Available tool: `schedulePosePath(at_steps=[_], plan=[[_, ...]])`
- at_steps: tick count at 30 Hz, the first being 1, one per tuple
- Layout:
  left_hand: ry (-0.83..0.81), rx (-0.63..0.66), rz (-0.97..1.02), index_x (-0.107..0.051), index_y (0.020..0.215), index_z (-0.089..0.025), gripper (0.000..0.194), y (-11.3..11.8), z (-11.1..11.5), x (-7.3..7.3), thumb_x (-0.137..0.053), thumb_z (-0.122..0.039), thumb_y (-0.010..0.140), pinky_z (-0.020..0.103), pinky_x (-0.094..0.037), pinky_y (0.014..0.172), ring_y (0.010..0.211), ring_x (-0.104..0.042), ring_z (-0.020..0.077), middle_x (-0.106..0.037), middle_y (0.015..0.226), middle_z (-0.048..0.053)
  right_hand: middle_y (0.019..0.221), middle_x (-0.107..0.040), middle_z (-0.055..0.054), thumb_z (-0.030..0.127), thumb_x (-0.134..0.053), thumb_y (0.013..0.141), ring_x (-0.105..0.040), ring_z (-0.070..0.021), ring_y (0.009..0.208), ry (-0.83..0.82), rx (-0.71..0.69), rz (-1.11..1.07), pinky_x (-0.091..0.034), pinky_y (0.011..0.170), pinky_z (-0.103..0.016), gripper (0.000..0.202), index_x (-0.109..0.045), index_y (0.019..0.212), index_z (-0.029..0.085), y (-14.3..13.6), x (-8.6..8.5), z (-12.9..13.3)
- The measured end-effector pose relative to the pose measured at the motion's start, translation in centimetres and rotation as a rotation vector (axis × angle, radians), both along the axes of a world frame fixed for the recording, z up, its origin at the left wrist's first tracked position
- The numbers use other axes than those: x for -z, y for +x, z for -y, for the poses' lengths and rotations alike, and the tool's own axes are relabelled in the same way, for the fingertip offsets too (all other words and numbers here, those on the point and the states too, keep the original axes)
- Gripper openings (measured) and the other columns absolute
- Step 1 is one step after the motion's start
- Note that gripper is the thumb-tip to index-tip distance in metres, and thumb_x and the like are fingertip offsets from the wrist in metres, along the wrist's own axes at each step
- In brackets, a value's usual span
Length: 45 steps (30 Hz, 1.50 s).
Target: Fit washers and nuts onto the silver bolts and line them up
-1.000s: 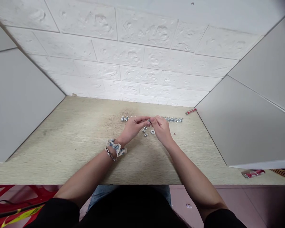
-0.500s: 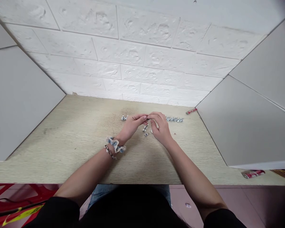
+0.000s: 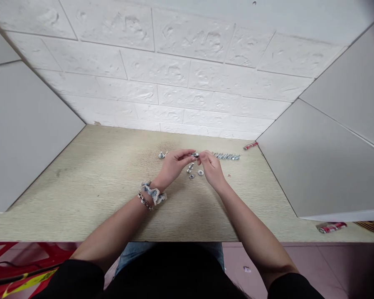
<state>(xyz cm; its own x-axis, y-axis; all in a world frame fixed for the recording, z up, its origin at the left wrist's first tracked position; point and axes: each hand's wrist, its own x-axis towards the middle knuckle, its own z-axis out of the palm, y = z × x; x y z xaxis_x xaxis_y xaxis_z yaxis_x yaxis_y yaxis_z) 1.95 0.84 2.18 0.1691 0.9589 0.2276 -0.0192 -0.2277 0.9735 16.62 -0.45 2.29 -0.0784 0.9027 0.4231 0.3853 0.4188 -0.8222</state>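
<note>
A small metal piece (image 3: 195, 155) is pinched between the fingertips of my left hand (image 3: 176, 162), which wears a scrunchie and a chain bracelet at the wrist. From the other side, my right hand (image 3: 211, 168) has its thumb and fingers closed on the same piece. Just below the hands a bolt (image 3: 190, 167) lies on the table, with a nut (image 3: 191, 177) under it and a round washer (image 3: 200, 172) to the right. Several bolts (image 3: 227, 156) form a row right of my right hand. Another piece of hardware (image 3: 161, 155) stands left of my left hand.
The wooden table (image 3: 112, 178) meets a white brick-patterned wall (image 3: 171, 70). Grey panels (image 3: 327, 162) rise at both sides. One red battery (image 3: 250, 145) lies at the back right, and another red item (image 3: 332, 227) near the front right edge.
My right hand's fingers have drawn down and in, so the metal piece between the hands now shows. The washer, mostly hidden before, is now in plain view.
</note>
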Motion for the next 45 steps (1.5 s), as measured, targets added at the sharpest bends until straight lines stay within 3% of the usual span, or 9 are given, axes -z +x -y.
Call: schedulePosePath(at_steps=[6,15,19,22,26,30,33,38,45], plan=[[0.107,0.074,-0.116,-0.070,0.090,-0.018,0.023,0.0,0.3,-0.3,-0.065,-0.031,0.072,0.028,-0.048,0.077,0.081,-0.063,0.0162,-0.070,0.086,0.003,0.064,-0.049,0.001,0.045,-0.038,0.088,-0.048,-0.0138,0.066,-0.004,0.015,0.040,-0.037,0.063,-0.028,0.037,-0.051,0.064,0.020,-0.1,0.0,0.0],[-0.058,-0.002,-0.025,-0.070,0.091,-0.014,0.030,-0.3,-0.3,0.0,-0.065,-0.035,0.071,0.028,-0.048,0.073,0.073,-0.060,0.0150,-0.068,0.075,0.003,0.092,-0.059,-0.004,0.025,-0.052,0.079,-0.054,-0.0183,0.090,0.110,0.009,0.089,-0.041,0.083,-0.034,0.012,-0.055,0.091,0.021,-0.2,0.3,-0.3],[-0.072,0.009,-0.007,-0.069,0.089,-0.014,0.030,-0.2,-0.5,0.1,-0.064,-0.037,0.071,0.028,-0.047,0.073,0.071,-0.059,0.0141,-0.066,0.071,0.002,0.096,-0.058,-0.004,0.009,-0.043,0.071,-0.052,-0.0198,0.098,0.177,0.002,0.099,-0.037,0.091,-0.039,0.019,-0.056,0.076,0.022,0.0,0.3,-0.1],[-0.084,-0.017,0.019,-0.068,0.092,-0.014,0.031,-0.1,-0.4,0.1,-0.066,-0.036,0.070,0.030,-0.048,0.075,0.074,-0.060,0.0151,-0.068,0.075,0.003,0.101,-0.056,-0.004,0.006,-0.041,0.066,-0.049,-0.0209,0.104,0.152,0.043,0.100,-0.034,0.095,-0.041,0.020,-0.054,0.067,0.022,0.1,0.0,0.1],[-0.061,-0.079,0.049,-0.068,0.093,-0.015,0.033,0.0,-0.1,0.0,-0.069,-0.035,0.067,0.031,-0.049,0.078,0.078,-0.062,0.0168,-0.069,0.083,0.005,0.101,-0.057,-0.004,0.020,-0.047,0.077,-0.049,-0.0214,0.104,0.080,0.057,0.072,-0.033,0.096,-0.042,0.015,-0.057,0.067,0.022,0.1,-0.3,0.1],[0.004,-0.103,0.033,-0.068,0.095,-0.017,0.033,0.0,0.2,-0.1,-0.070,-0.036,0.068,0.031,-0.050,0.079,0.081,-0.063,0.0178,-0.070,0.087,0.005,0.097,-0.059,-0.005,0.047,-0.040,0.085,-0.051,-0.0200,0.101,-0.009,-0.003,-0.030,-0.036,0.093,-0.037,0.039,-0.059,0.063,0.020,0.2,-0.1,-0.1],[0.101,-0.051,-0.062,-0.069,0.094,-0.019,0.028,-0.2,0.4,-0.3,-0.068,-0.034,0.070,0.030,-0.049,0.079,0.083,-0.063,0.0177,-0.070,0.089,0.004,0.089,-0.060,-0.005,0.056,-0.036,0.084,-0.053,-0.0190,0.097,-0.065,-0.027,-0.085,-0.040,0.087,-0.034,0.046,-0.059,0.067,0.020,0.2,0.1,-0.2],[0.206,0.060,-0.194,-0.070,0.095,-0.022,0.024,-0.2,0.6,-0.5,-0.064,-0.033,0.075,0.028,-0.047,0.076,0.079,-0.062,0.0161,-0.069,0.087,0.003,0.092,-0.058,-0.006,0.058,-0.039,0.083,-0.053,-0.0195,0.095,-0.028,-0.001,-0.053,-0.040,0.087,-0.035,0.047,-0.060,0.067,0.019,0.3,0.3,-0.5],[0.151,-0.008,-0.212,-0.069,0.093,-0.021,0.025,-0.2,0.3,-0.3,-0.063,-0.036,0.074,0.029,-0.045,0.077,0.081,-0.060,0.0169,-0.068,0.087,0.004,0.108,-0.054,-0.007,0.051,-0.049,0.081,-0.048,-0.0217,0.109,0.055,0.037,0.020,-0.034,0.096,-0.042,0.034,-0.060,0.072,0.021,0.3,0.6,-0.8]])
